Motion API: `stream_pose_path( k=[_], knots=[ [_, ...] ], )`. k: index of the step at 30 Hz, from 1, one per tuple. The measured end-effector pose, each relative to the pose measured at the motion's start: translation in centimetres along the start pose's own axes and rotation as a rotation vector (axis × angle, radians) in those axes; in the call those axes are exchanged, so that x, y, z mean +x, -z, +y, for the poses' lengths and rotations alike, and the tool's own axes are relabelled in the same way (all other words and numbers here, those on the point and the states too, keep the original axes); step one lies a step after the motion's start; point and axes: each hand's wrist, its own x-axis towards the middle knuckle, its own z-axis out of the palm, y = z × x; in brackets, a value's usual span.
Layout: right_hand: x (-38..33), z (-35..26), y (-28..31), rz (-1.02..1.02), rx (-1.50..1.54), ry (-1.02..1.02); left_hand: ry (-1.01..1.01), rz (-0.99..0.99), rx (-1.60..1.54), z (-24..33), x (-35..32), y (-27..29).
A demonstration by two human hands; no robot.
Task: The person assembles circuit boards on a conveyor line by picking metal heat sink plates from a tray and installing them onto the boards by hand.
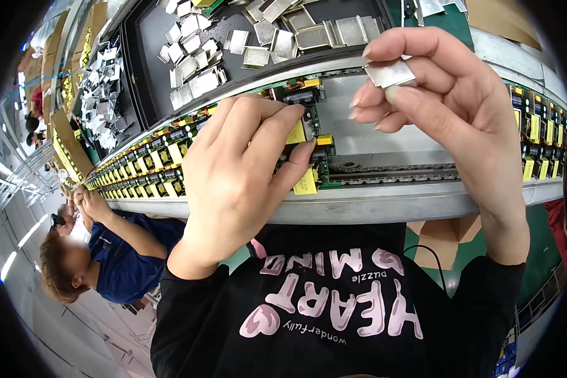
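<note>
Between the thumb and fingers of my right hand [460,113] is a small bent silver metal plate [390,74], held up above the grey conveyor channel. My left hand [239,164] rests over the row of circuit boards, its thumb and index finger closed on the end circuit board [322,165]. That board carries black cylinders and yellow-wrapped blocks. The back of my left hand hides much of the row beneath it, and the exact spot of its grip is partly covered.
A black tray [148,69] with loose metal plates [252,55] lies beyond the conveyor; more plates [104,94] are piled at the left. Other circuit boards [538,126] stand at the right. A chain [397,173] runs along the near rail. A person in dark blue [129,258] works at left.
</note>
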Motion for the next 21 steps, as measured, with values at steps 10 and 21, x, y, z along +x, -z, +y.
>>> stream_pose_path(
  k=[10, 21],
  knots=[
    [-0.4, 0.5, 0.4, -0.03, 0.033, 0.06, 0.065, -0.115, 0.102, 1.9, 1.4, 1.1],
    [0.0, 2.2, 0.9, -0.042, 0.071, 0.179, -0.067, -0.12, 0.183, 0.5, -1.2, 0.3]
  ],
)
